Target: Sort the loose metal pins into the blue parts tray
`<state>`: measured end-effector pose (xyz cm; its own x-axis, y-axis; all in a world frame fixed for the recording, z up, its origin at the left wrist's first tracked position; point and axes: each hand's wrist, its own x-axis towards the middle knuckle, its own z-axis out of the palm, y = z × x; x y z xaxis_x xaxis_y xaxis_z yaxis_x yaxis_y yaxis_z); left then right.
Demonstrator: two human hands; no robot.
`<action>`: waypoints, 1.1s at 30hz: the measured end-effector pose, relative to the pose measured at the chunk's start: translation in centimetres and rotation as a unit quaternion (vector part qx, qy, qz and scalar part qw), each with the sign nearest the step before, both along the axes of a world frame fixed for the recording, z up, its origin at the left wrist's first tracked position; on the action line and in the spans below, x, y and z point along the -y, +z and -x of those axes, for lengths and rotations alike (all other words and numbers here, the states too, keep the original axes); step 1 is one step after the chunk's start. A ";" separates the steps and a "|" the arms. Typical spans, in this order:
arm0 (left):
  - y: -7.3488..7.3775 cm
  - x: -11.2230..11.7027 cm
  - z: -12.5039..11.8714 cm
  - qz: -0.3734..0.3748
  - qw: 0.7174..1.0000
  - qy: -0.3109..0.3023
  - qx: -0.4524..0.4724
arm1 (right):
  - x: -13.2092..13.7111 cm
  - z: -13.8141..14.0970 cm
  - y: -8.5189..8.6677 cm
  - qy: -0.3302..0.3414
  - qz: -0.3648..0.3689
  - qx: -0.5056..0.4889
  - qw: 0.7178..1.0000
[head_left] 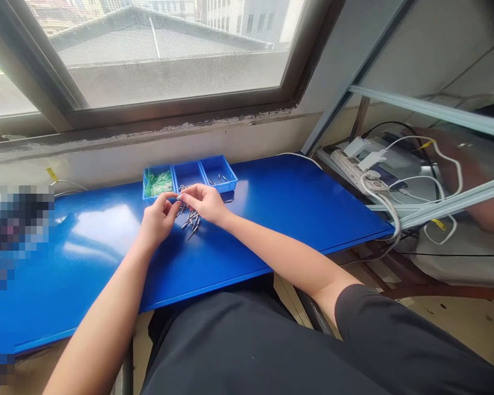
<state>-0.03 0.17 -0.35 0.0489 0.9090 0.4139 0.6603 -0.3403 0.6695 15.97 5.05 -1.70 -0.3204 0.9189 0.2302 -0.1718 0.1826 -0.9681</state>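
On my feed, leftmost in the one blue tray [188, 172], the first of three compartments holds green packets [160, 181], too overlapped to count. I have the left hand [158, 219] narrowed, thumb and finger pinching one small pale piece [179, 197] just in front of the tray; its long axis I can't make out. Next, metal pins [194, 224] lie heaped, uncountable, many slanting up to the right. The right hand [208, 204] pinches the same piece. Rightmost, about three pins stand in the third compartment.

Metal rods [195, 221] and bins [187, 170] obstruct; tabletop [298, 200] opens rightward.
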 end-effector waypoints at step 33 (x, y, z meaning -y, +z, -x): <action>0.0 0.1 -0.2 -0.003 1.000 -0.002 0.007 | 0.3 0.0 0.2 0.004 -0.007 -0.011 1.000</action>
<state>0.13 0.05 -0.31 0.0462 0.9060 0.4207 0.6496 -0.3472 0.6763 15.95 4.76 -1.51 -0.3229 0.9127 0.2503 -0.1956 0.1944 -0.9612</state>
